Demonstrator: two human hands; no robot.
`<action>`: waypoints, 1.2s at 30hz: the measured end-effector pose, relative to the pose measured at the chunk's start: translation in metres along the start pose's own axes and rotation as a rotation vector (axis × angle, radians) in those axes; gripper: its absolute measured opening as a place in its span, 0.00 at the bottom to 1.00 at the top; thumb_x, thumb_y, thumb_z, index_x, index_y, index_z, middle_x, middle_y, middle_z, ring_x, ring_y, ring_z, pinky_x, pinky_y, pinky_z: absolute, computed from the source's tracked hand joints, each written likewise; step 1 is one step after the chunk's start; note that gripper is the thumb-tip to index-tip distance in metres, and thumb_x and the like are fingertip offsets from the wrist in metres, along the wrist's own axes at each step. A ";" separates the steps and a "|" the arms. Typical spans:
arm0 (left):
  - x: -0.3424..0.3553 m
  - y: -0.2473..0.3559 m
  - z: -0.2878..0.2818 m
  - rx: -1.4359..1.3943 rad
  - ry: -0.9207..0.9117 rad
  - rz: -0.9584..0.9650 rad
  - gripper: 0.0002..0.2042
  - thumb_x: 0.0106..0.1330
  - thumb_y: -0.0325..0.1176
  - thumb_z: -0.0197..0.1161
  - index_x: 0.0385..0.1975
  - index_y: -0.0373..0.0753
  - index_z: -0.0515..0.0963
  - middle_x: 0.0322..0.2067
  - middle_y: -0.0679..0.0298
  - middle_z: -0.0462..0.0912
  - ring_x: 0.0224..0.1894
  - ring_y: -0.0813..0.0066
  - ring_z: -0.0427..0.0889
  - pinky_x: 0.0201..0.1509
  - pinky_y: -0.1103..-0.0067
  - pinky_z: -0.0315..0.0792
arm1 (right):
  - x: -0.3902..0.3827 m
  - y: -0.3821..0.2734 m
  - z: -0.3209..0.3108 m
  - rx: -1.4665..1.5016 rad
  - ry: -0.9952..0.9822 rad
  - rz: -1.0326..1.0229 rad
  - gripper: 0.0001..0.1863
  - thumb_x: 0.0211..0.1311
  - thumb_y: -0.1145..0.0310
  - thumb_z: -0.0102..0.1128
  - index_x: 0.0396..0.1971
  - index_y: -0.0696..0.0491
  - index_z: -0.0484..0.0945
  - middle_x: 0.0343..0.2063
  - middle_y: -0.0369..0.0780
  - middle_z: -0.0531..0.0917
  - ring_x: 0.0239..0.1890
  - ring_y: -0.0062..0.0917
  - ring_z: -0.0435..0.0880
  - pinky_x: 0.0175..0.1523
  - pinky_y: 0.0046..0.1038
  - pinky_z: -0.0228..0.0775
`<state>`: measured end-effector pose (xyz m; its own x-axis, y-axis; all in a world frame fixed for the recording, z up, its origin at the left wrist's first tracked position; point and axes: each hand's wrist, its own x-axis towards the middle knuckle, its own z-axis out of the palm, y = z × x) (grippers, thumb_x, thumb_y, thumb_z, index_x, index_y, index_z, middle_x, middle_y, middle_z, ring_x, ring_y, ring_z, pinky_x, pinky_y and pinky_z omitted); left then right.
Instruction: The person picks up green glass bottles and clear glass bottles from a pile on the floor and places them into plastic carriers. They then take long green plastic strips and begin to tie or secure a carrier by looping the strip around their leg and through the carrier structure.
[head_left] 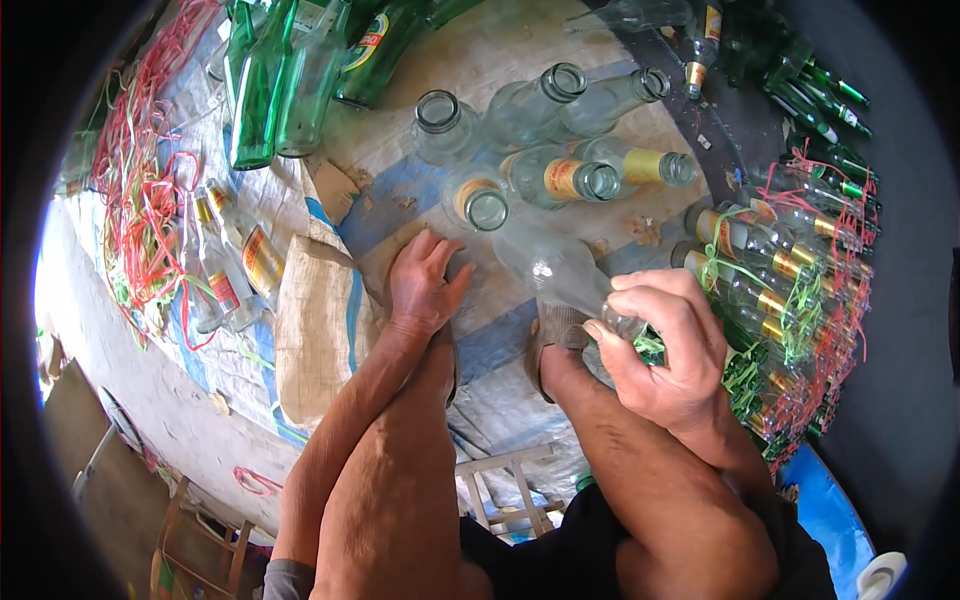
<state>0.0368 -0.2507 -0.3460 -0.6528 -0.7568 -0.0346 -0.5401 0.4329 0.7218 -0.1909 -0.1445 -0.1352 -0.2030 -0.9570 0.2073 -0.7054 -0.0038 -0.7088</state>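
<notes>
My right hand is closed around the neck of a clear glass bottle. The bottle is tilted, its body pointing away and to the left, near several standing clear bottles. Some of these carry gold and orange neck labels. My left hand hangs low above the sheet beside my left leg, fingers apart and nothing visible in it. Nearest to that hand stands a clear bottle with an orange neck label.
Green bottles stand at the far left. Pink and green plastic strips hang beside more clear bottles. A folded woven sack lies by my left forearm. Bundled bottles tied with strips fill the right side.
</notes>
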 end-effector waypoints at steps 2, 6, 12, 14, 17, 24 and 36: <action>-0.001 -0.001 0.000 0.001 -0.003 -0.009 0.15 0.54 0.30 0.76 0.42 0.38 0.84 0.41 0.56 0.84 0.44 0.52 0.84 0.48 0.67 0.79 | 0.000 0.003 0.009 0.011 0.004 -0.011 0.20 0.46 0.84 0.77 0.41 0.60 0.80 0.39 0.49 0.85 0.38 0.38 0.86 0.42 0.33 0.80; -0.001 -0.003 0.001 -0.019 -0.014 -0.017 0.16 0.54 0.31 0.77 0.43 0.39 0.84 0.42 0.57 0.83 0.45 0.52 0.84 0.49 0.67 0.79 | -0.001 0.015 0.026 0.028 0.008 -0.061 0.21 0.46 0.84 0.78 0.42 0.60 0.80 0.40 0.50 0.85 0.38 0.37 0.87 0.42 0.33 0.81; 0.007 0.005 -0.006 -0.028 -0.010 0.005 0.18 0.53 0.31 0.77 0.44 0.39 0.84 0.42 0.56 0.83 0.45 0.52 0.84 0.49 0.65 0.79 | 0.003 0.011 0.038 0.036 0.039 -0.096 0.16 0.53 0.82 0.74 0.42 0.58 0.82 0.40 0.45 0.84 0.38 0.38 0.88 0.42 0.34 0.84; 0.006 0.003 -0.002 -0.008 0.019 0.026 0.17 0.54 0.33 0.77 0.43 0.39 0.83 0.39 0.56 0.81 0.43 0.51 0.83 0.47 0.64 0.78 | 0.003 0.010 0.041 0.032 0.039 -0.109 0.16 0.53 0.82 0.74 0.42 0.59 0.82 0.40 0.45 0.84 0.39 0.38 0.88 0.43 0.34 0.84; -0.002 -0.006 0.005 -0.045 0.046 0.040 0.17 0.54 0.33 0.76 0.42 0.39 0.83 0.40 0.55 0.82 0.43 0.50 0.83 0.46 0.63 0.78 | 0.000 0.013 0.050 0.041 0.002 -0.128 0.15 0.55 0.79 0.73 0.44 0.59 0.82 0.42 0.46 0.83 0.41 0.37 0.87 0.44 0.34 0.83; 0.008 0.012 -0.006 -0.025 0.043 0.098 0.18 0.52 0.29 0.74 0.45 0.39 0.82 0.36 0.55 0.80 0.38 0.49 0.81 0.41 0.62 0.76 | 0.002 0.007 0.046 0.055 -0.045 -0.149 0.19 0.54 0.78 0.70 0.47 0.58 0.79 0.43 0.43 0.80 0.39 0.35 0.84 0.42 0.32 0.81; 0.006 0.007 -0.003 0.015 0.043 0.106 0.19 0.55 0.32 0.75 0.47 0.38 0.83 0.38 0.54 0.82 0.40 0.48 0.83 0.44 0.62 0.77 | 0.006 0.006 0.049 0.122 -0.114 -0.079 0.26 0.52 0.79 0.71 0.53 0.56 0.75 0.43 0.42 0.76 0.41 0.36 0.84 0.41 0.33 0.80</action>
<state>0.0309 -0.2536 -0.3385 -0.6838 -0.7262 0.0712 -0.4771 0.5188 0.7094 -0.1635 -0.1645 -0.1714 -0.0675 -0.9789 0.1927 -0.6275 -0.1085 -0.7710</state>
